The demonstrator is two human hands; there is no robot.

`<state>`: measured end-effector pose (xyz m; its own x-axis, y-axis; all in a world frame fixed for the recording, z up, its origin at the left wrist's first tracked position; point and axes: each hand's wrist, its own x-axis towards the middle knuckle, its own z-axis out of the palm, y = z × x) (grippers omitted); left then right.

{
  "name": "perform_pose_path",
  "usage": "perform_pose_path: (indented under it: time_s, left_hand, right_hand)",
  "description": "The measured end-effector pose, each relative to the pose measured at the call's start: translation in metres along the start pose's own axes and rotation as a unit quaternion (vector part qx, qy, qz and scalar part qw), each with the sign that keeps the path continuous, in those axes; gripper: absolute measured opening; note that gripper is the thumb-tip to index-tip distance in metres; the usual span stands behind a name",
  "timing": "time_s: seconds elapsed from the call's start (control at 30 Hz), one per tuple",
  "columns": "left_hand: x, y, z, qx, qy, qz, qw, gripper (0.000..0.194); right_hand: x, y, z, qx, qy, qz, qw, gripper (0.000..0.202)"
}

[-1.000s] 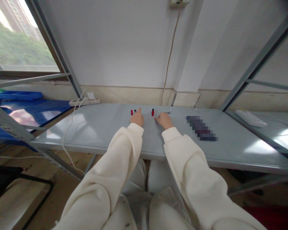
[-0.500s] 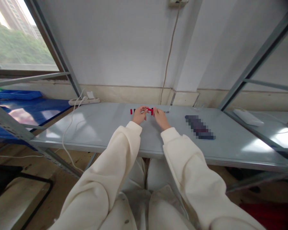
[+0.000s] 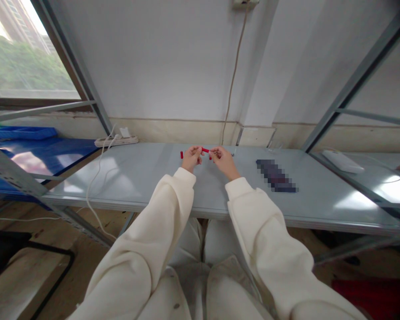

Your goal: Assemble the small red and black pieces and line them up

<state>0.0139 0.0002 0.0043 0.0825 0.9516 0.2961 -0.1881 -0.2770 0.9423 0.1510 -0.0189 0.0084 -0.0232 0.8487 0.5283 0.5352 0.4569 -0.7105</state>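
Between my two hands is a slim red rod-like piece [image 3: 205,150], held roughly level just over the table; its exact kind is too small to make out. My left hand [image 3: 191,158] pinches its left end with thumb and fingers. The fingers of my right hand [image 3: 223,161] close around its right end. A short red cylinder [image 3: 181,154] stands on the table just left of my left hand. Below my right fingertips shows another bit of red [image 3: 210,157], mostly hidden. Small metallic parts [image 3: 233,154] peek out beyond my right hand.
The grey table [image 3: 126,178] runs along the wall. A pixelated dark flat object [image 3: 276,176] lies to the right. At the back left sits a white power strip [image 3: 116,141], its cable [image 3: 92,186] hanging over the front edge. Metal frame posts [image 3: 349,80] rise at both sides.
My right hand has shifted slightly right and its fingers now wrap the red piece's right end. More of the small metallic parts are now covered by that hand.
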Motion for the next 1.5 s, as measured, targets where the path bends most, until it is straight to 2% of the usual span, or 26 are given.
perform_pose_path:
  time_s: [0.1, 0.3, 0.37, 0.5, 0.57, 0.63, 0.73, 0.83, 0.9, 1.2, 1.4, 1.5]
  left_hand:
    - [0.0, 0.0, -0.001, -0.019, -0.006, 0.006, 1.0, 0.035]
    - [-0.001, 0.0, 0.001, -0.02, -0.056, -0.019, 0.998, 0.038]
    - [-0.002, 0.001, 0.002, 0.002, -0.032, -0.022, 0.999, 0.036]
    - [0.0, 0.001, 0.002, 0.038, 0.052, 0.007, 0.998, 0.032]
    - [0.001, -0.001, 0.002, 0.064, 0.077, 0.023, 0.995, 0.031]
    - [0.003, -0.005, 0.002, 0.112, 0.076, 0.034, 0.99, 0.029]
    - [0.004, -0.014, 0.005, 0.231, 0.044, 0.044, 0.971, 0.022]
    - [0.003, -0.021, 0.01, 0.356, 0.002, 0.054, 0.933, 0.016]
    - [0.002, -0.025, 0.013, 0.403, -0.015, 0.055, 0.913, 0.014]
    - [0.011, -0.037, 0.021, 0.487, 0.002, 0.07, 0.871, 0.019]
    - [0.013, -0.038, 0.025, 0.527, -0.031, 0.046, 0.848, 0.02]
    - [0.014, -0.04, 0.026, 0.539, -0.028, 0.033, 0.841, 0.022]
  right_hand:
    - [-0.002, -0.002, -0.001, -0.036, -0.003, -0.02, 0.999, 0.027]
    - [-0.002, -0.004, -0.002, -0.073, -0.028, -0.028, 0.997, 0.028]
    - [-0.001, 0.0, -0.002, -0.089, -0.035, -0.036, 0.995, 0.027]
    - [0.0, 0.01, -0.002, -0.175, -0.038, -0.043, 0.983, 0.018]
    - [0.0, 0.015, -0.005, -0.223, -0.044, -0.003, 0.974, 0.015]
    - [-0.001, 0.02, -0.008, -0.254, -0.055, 0.057, 0.964, 0.014]
    - [-0.001, 0.026, -0.011, -0.277, -0.054, 0.117, 0.952, 0.013]
    - [0.0, 0.029, -0.012, -0.288, -0.047, 0.139, 0.946, 0.012]
    - [0.0, 0.031, -0.01, -0.29, -0.045, 0.145, 0.945, 0.012]
    - [0.001, 0.033, -0.003, -0.289, -0.042, 0.168, 0.941, 0.018]
    - [0.002, 0.036, 0.0, -0.288, -0.04, 0.184, 0.939, 0.02]
    - [0.002, 0.037, 0.001, -0.286, -0.041, 0.184, 0.939, 0.02]
